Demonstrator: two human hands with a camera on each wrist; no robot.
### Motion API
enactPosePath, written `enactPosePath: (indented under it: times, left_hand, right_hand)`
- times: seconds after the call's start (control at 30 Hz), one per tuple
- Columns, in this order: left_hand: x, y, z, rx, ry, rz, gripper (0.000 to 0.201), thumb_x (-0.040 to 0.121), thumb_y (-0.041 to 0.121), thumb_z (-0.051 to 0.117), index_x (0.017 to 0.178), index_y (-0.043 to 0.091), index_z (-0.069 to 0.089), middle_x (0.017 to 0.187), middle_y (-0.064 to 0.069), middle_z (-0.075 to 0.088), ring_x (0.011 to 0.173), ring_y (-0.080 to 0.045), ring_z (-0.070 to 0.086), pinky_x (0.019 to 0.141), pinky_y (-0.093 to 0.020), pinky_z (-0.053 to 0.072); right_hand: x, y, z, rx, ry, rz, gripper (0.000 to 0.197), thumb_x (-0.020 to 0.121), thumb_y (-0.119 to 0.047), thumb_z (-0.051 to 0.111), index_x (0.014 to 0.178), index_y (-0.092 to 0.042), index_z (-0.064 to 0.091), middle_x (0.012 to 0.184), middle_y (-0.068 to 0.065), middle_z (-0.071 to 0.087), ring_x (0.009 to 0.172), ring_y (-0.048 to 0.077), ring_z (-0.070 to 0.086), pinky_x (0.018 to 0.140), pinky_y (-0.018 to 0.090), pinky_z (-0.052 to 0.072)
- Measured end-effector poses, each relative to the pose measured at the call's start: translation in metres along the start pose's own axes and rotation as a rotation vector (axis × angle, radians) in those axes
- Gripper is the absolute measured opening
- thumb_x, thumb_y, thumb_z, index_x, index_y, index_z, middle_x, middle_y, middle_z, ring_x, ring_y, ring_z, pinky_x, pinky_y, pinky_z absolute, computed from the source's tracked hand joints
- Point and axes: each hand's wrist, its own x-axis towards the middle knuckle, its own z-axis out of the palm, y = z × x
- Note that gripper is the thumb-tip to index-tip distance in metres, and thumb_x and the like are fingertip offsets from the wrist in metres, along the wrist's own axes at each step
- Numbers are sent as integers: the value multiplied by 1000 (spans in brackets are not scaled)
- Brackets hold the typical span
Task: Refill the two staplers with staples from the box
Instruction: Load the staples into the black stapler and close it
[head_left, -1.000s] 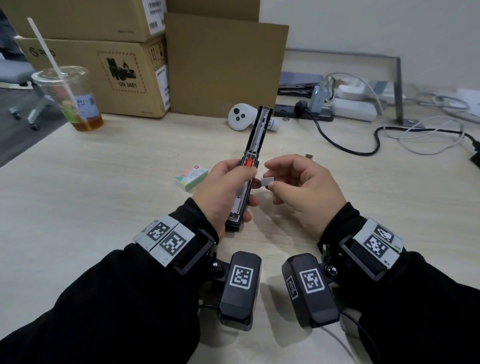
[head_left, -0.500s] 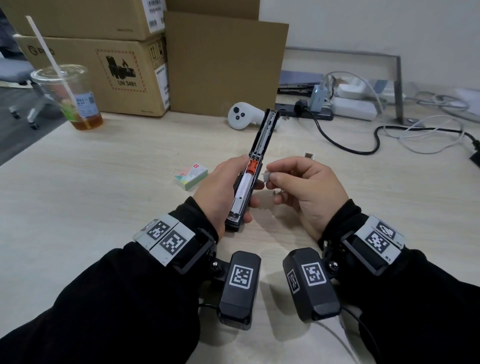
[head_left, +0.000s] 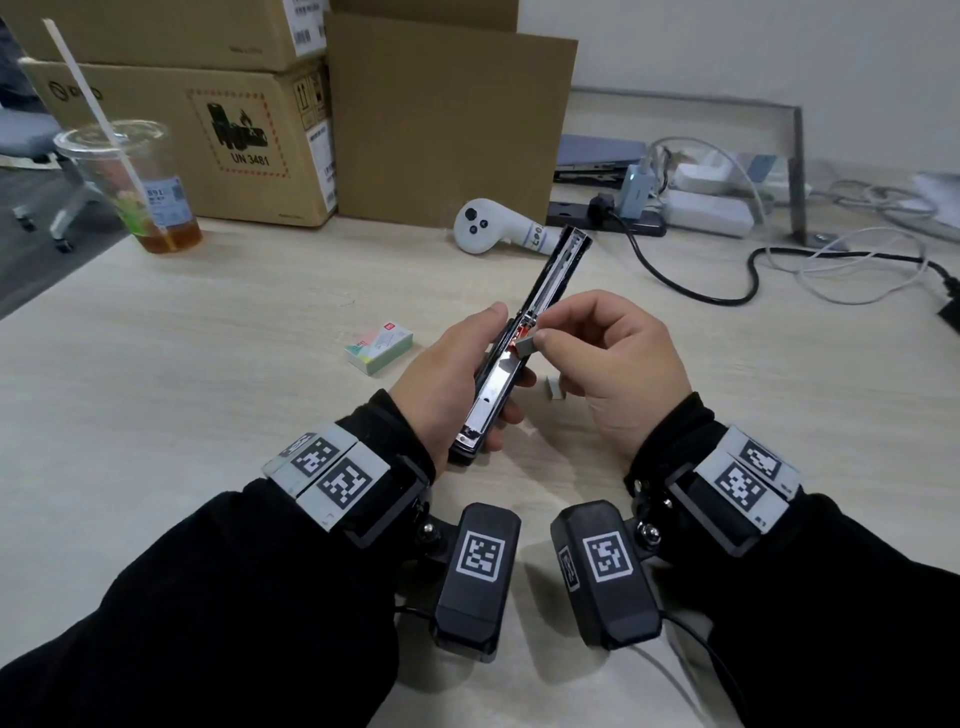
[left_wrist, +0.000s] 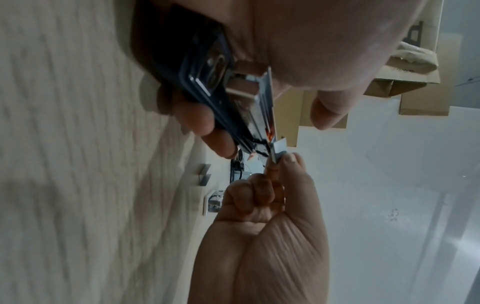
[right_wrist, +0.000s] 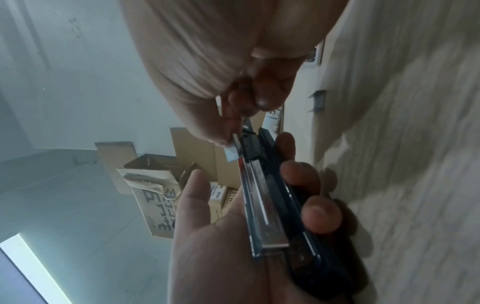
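My left hand (head_left: 485, 361) grips a black stapler (head_left: 556, 265) that is swung open, with its silver magazine (head_left: 501, 384) facing up. My right hand (head_left: 540, 332) pinches a short strip of staples (head_left: 524, 347) between thumb and forefinger. The strip touches the magazine next to the orange pusher. Both wrist views show the strip (left_wrist: 279, 150) (right_wrist: 232, 153) at the channel's edge. A second loose strip (head_left: 555, 388) lies on the table under my right hand. Left of the hands, the small staple box (head_left: 379, 347) rests on the table. No second stapler is in view.
A plastic cup with a straw (head_left: 132, 192) stands at the far left, in front of stacked cardboard boxes (head_left: 208, 130). A white controller (head_left: 480, 228) lies behind the stapler. Cables and a power strip (head_left: 701, 208) fill the back right. A small tray of staples (left_wrist: 213, 202) sits beyond my right hand.
My right hand has carried the staple strip left and up onto the magazine. The stapler's far end has tilted to the right in my left hand.
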Motion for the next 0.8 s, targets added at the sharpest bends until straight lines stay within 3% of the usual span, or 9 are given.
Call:
enactPosePath:
  times: [0.17,0.33,0.47,0.6,0.8]
  left_hand:
    - [0,1,1,17,-15,6,48,96,57,43,116,19,62,88,-8,71,60,-21,59,47,-27,43]
    - [0,0,0,30,-24,8,55,82,64,46,113,23,64,86,-8,74,66,-27,58,49,-28,44]
    - [-1,0,0,33,-23,13,49,93,60,44,115,20,62,88,-8,72,61,-21,60,48,-28,44]
    - [-1,1,1,53,-25,8,47,97,57,42,115,18,61,90,-8,72,60,-21,60,47,-28,43]
    - [0,0,0,55,-35,-13,56,81,67,48,109,21,64,87,-13,72,72,-35,54,55,-33,38]
  right_hand:
    - [3,-1,-3,-102,45,-57,11,88,-1,66,87,-12,70,69,-10,72,58,1,56,55,18,44]
    - [5,0,-2,-81,38,-46,22,96,-7,55,94,-25,67,84,-1,67,57,4,52,55,24,43]
    - [7,-1,1,-44,9,-41,21,97,-6,55,104,-22,66,92,10,63,49,1,52,45,19,40]
    - [8,-2,2,-67,-7,-67,23,93,1,61,110,-13,65,83,1,60,49,-1,56,49,11,40]
    - [11,-1,-1,-184,-18,-98,22,94,-5,62,106,-22,68,83,-6,63,58,-2,57,56,9,41]
